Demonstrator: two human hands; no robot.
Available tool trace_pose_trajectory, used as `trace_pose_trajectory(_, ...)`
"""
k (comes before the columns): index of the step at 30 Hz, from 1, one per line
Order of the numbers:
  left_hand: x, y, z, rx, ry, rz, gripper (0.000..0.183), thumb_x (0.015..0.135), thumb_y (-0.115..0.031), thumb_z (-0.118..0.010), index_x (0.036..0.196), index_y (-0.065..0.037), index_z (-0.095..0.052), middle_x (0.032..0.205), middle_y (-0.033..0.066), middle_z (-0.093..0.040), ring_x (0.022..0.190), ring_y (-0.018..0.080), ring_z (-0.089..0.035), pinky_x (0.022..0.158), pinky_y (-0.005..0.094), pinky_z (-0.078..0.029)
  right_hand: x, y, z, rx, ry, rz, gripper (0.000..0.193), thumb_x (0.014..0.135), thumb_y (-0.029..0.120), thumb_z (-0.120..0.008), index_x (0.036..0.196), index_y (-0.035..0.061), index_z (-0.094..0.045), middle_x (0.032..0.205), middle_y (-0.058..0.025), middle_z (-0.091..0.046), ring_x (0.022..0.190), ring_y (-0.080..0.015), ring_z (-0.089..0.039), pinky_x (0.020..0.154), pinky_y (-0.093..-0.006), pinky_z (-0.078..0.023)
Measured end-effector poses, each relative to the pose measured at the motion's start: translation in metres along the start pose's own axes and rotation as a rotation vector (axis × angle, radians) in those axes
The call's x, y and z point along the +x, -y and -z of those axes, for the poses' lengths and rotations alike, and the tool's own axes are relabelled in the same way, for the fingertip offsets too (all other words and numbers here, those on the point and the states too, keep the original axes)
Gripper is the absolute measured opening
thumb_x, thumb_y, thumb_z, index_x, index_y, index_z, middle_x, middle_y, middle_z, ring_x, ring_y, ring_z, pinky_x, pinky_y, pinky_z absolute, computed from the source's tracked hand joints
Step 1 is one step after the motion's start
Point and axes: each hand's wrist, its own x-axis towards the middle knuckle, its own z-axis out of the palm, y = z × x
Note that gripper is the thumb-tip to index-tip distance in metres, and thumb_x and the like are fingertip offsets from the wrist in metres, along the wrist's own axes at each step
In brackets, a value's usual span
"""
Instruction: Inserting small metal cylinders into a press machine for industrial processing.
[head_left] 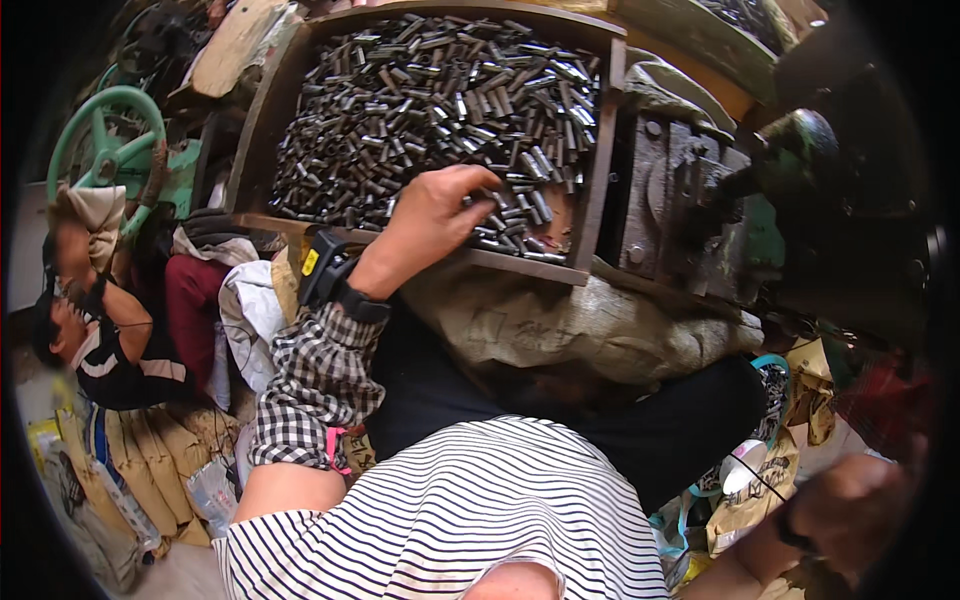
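My left hand (436,215) reaches over the near side of a wooden tray (430,243). Its fingers are bent, with thumb and forefinger pinched toward each other among small metal cylinders (420,120); whatever lies between the fingertips is hidden. Those short cylinders, shiny to dark, fill the tray in a loose heap. Near its front right corner a patch of reddish tray bottom (558,215) shows. Out at the lower right, my right hand (850,510) is raised beside my body, dark and smeared, so its fingers cannot be made out.
Dark, greasy machinery (690,200) stands right of the tray. A green handwheel (105,150) is at the far left, with another person (125,340) below it. Sacking (600,320) hangs under the tray's front. A blue-rimmed container (770,395) of metal pieces sits at the right.
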Motion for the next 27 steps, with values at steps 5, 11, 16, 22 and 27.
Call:
trace_pose_trajectory(5,0.004,0.015,-0.012,0.367,0.033,-0.127,0.017,0.075,-0.007,-0.062,0.092,-0.008,-0.061,0.081,0.0114,-0.059,0.072,0.0309,-0.062,0.061,0.0401,-0.049,-0.019,0.118,-0.188,0.438,0.489,0.166,0.01,0.073,0.006,-0.066,0.082,0.0055,-0.062,0.08,-0.0073,-0.056,0.071,-0.0249,-0.055,0.062,-0.0343,-0.044)
trace_pose_trajectory(11,0.015,0.03,-0.025,0.503,0.121,-0.231,0.013,0.073,-0.006,-0.06,0.086,-0.008,-0.059,0.081,0.013,-0.055,0.069,0.0304,-0.062,0.059,0.0392,-0.051,-0.054,0.134,-0.291,0.035,0.692,0.279,0.003,0.072,0.009,-0.058,0.07,0.0074,-0.061,0.077,-0.0073,-0.057,0.075,-0.0223,-0.056,0.073,-0.0393,-0.036)
trace_pose_trajectory(16,0.015,0.029,-0.024,0.52,0.143,-0.269,0.008,0.076,-0.006,-0.057,0.083,-0.008,-0.057,0.082,0.0126,-0.054,0.069,0.0285,-0.063,0.059,0.0377,-0.052,-0.051,0.136,-0.303,-0.017,0.816,0.305,0.004,0.071,0.008,-0.058,0.07,0.008,-0.062,0.074,-0.0079,-0.06,0.076,-0.0231,-0.059,0.076,-0.0401,-0.036)
trace_pose_trajectory(22,0.02,0.028,-0.029,0.55,0.164,-0.269,0.006,0.077,-0.005,-0.055,0.083,-0.006,-0.055,0.082,0.013,-0.054,0.068,0.0284,-0.063,0.058,0.037,-0.052,-0.051,0.126,-0.302,0.108,0.729,0.265,0.003,0.072,0.009,-0.06,0.071,0.0084,-0.058,0.072,-0.0087,-0.058,0.073,-0.0238,-0.06,0.071,-0.0372,-0.038)
trace_pose_trajectory(27,0.016,0.028,-0.03,0.308,-0.032,-0.176,0.011,0.074,-0.006,-0.06,0.082,-0.002,-0.054,0.078,0.0159,-0.058,0.067,0.0302,-0.062,0.057,0.0382,-0.05,-0.047,0.113,-0.277,0.66,0.625,-0.194,0.016,0.071,0.006,-0.068,0.086,0.0014,-0.065,0.074,-0.0145,-0.062,0.069,-0.0247,-0.064,0.058,-0.0333,-0.047)
